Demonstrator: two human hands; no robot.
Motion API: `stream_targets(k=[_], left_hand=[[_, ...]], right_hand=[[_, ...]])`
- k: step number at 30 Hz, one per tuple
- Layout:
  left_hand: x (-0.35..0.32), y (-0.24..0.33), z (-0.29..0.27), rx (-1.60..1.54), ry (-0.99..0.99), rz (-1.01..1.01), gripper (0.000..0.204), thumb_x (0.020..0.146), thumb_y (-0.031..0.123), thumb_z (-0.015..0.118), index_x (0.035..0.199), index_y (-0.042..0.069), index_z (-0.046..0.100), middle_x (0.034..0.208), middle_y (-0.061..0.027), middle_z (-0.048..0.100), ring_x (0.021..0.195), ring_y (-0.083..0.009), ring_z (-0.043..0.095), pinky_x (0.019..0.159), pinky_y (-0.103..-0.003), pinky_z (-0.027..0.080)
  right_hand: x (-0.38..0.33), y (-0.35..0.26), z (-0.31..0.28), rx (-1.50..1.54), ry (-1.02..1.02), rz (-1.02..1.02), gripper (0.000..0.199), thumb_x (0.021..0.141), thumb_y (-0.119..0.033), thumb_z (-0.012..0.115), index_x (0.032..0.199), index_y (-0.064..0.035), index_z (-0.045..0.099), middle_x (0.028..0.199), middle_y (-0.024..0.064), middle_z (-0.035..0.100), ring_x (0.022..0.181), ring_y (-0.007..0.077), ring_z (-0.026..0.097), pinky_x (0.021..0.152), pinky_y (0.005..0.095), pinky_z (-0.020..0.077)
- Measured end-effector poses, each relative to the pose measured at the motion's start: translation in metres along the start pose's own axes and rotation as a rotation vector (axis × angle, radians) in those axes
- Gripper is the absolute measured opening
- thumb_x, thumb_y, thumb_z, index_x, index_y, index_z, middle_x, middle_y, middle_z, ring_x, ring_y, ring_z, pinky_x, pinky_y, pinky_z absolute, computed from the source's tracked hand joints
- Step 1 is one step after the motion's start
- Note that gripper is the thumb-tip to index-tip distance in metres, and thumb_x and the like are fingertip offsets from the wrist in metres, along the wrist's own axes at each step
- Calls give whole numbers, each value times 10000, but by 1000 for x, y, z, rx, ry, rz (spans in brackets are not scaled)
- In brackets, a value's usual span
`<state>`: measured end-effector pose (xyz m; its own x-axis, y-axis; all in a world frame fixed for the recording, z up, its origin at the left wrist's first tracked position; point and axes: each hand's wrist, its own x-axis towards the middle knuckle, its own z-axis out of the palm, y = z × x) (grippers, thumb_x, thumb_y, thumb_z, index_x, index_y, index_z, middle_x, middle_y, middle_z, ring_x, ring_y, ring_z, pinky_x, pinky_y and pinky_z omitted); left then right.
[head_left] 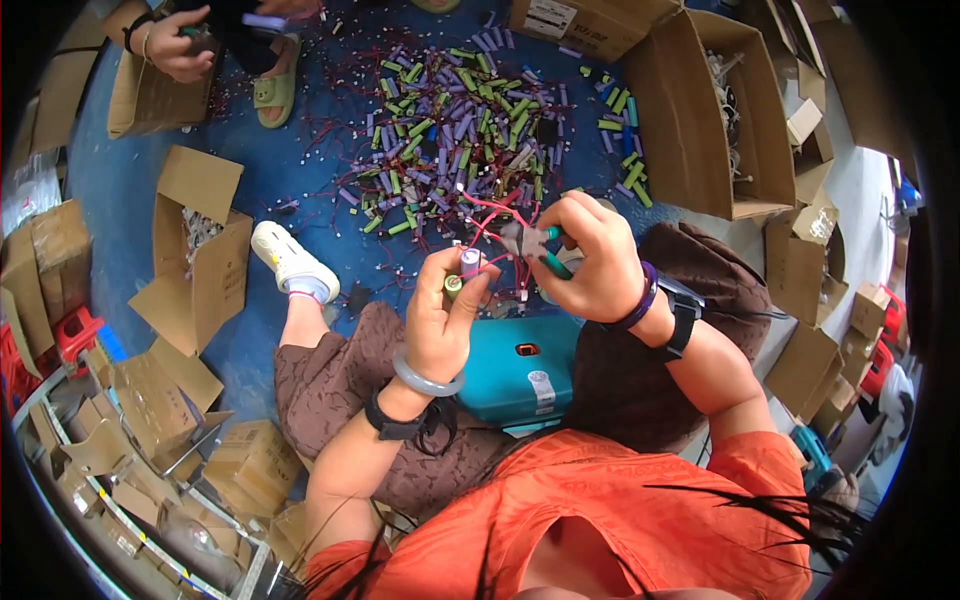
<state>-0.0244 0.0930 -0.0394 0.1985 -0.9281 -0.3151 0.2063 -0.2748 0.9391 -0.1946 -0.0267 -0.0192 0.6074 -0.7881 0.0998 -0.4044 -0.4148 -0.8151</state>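
The left hand [440,315] grips two wired batteries [462,272], one purple, one green. The right hand [590,262] squeezes green-handled pliers [530,245] at their red wires [490,225].

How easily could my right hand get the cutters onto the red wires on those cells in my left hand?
Probably easily: the right hand holds the cutters right beside the cells in the left hand, with nothing between them and the red wires.

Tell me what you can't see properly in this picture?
Head view only:
- Cutter tips: too small, tangled in red wires.
- Right hand grip on the cutter: its fingers cover the handles.
- Purple cell and green cell: left hand hides their lower ends.
- Big box contents: too small.
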Motion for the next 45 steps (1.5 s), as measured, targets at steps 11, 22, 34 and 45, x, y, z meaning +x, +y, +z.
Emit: stream_targets(k=[11, 22, 34, 45], left_hand=[[17, 1, -18, 407, 14, 242, 275, 907, -26, 608, 1176, 33, 598, 1101, -68, 603, 922, -141, 596, 809, -256, 485], [19, 43, -7, 448, -45, 283, 279, 892, -41, 624, 1165, 8, 592, 1116, -115, 627, 1011, -201, 600, 869, -301, 484], [21, 46, -38, 486, -73, 355, 274, 911, -44, 608, 1178, 7, 580, 1111, -91, 627, 934, -146, 627, 810, -271, 525], [19, 43, -36, 545, -116, 446, 311, 885, -67, 622, 1183, 15, 583, 1118, -104, 636, 940, -154, 619, 819, -272, 508]], right_hand=[[-20, 4, -15, -385, -668, -240, 510, 543, -196, 788, 1030, -118, 659, 942, 66, 597, 943, 259, 582, 842, 390, 433], [-1, -8, -36, -145, -8, -142, 401, 532, -145, 783, 864, -95, 563, 781, 80, 507, 754, 303, 548, 651, 410, 423], [24, -13, -11, -238, -30, -235, 368, 577, -159, 781, 865, -103, 560, 783, 67, 507, 752, 276, 549, 664, 397, 432], [15, -19, -9, -256, -85, -205, 353, 600, -171, 775, 873, -100, 564, 786, 76, 515, 761, 285, 559, 654, 401, 436]])
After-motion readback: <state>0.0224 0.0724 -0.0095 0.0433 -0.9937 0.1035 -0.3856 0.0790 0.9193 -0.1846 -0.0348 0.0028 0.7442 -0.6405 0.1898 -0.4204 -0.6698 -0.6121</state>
